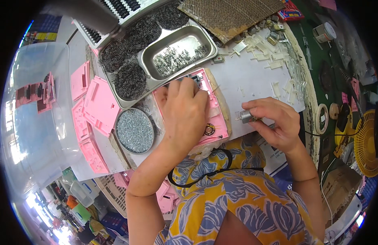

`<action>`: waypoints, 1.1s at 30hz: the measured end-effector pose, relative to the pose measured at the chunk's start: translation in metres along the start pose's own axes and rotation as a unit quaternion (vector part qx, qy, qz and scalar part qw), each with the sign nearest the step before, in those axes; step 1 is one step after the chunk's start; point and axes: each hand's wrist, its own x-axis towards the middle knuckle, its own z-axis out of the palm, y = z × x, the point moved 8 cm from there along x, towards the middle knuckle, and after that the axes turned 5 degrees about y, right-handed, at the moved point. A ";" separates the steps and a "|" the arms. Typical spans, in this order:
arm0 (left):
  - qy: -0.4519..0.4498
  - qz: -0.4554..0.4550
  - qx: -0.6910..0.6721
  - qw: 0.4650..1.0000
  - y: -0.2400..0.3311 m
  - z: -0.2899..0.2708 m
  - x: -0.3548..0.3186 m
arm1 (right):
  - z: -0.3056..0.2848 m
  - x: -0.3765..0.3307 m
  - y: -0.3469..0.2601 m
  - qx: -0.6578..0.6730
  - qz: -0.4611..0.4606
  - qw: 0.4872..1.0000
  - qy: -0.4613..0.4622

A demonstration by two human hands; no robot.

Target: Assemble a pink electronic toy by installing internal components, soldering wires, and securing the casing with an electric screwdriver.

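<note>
the pink case (222,123) lies open on the table (254,69), right in front of the person. the left hand (184,108) is over its upper part, with the fingers bent down into it. i cannot tell if that grip is pinching something, because the back of the hand hides it. the right hand (276,122) is off to the right of the case. its grip is closed, thumb and fingers, around a small silver can-shaped part (247,117), maybe a motor, held in the air just above the table.

the job looks partly done to me. a round part (209,129), maybe a speaker, sits in the near end of the case, and there are thin wires and a dark part (193,78) at the far end. the silver part is not in the case yet, and no cover is on it.

more looks left to do: flat pink pieces (102,107) lie on the left, and tiny silver bits (135,130), maybe screws, fill a round dish.
</note>
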 end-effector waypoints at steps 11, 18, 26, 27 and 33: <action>0.163 -0.227 -0.289 0.916 -0.070 -0.025 -0.084 | 0.063 0.036 0.038 -0.109 -0.002 0.989 -0.098; 0.169 -0.171 -0.235 0.942 -0.065 -0.032 -0.078 | 0.079 0.048 0.039 -0.214 0.016 0.966 -0.141; 0.160 -0.211 -0.348 0.900 -0.077 -0.027 -0.041 | 0.080 0.063 0.017 -0.222 -0.012 0.965 -0.140; 0.166 -0.178 -0.313 0.918 -0.073 -0.031 -0.036 | 0.088 0.061 0.015 -0.218 -0.020 0.967 -0.133; 0.130 -0.159 -0.372 0.905 -0.074 -0.029 -0.033 | 0.115 0.049 0.026 -0.167 -0.032 0.980 -0.106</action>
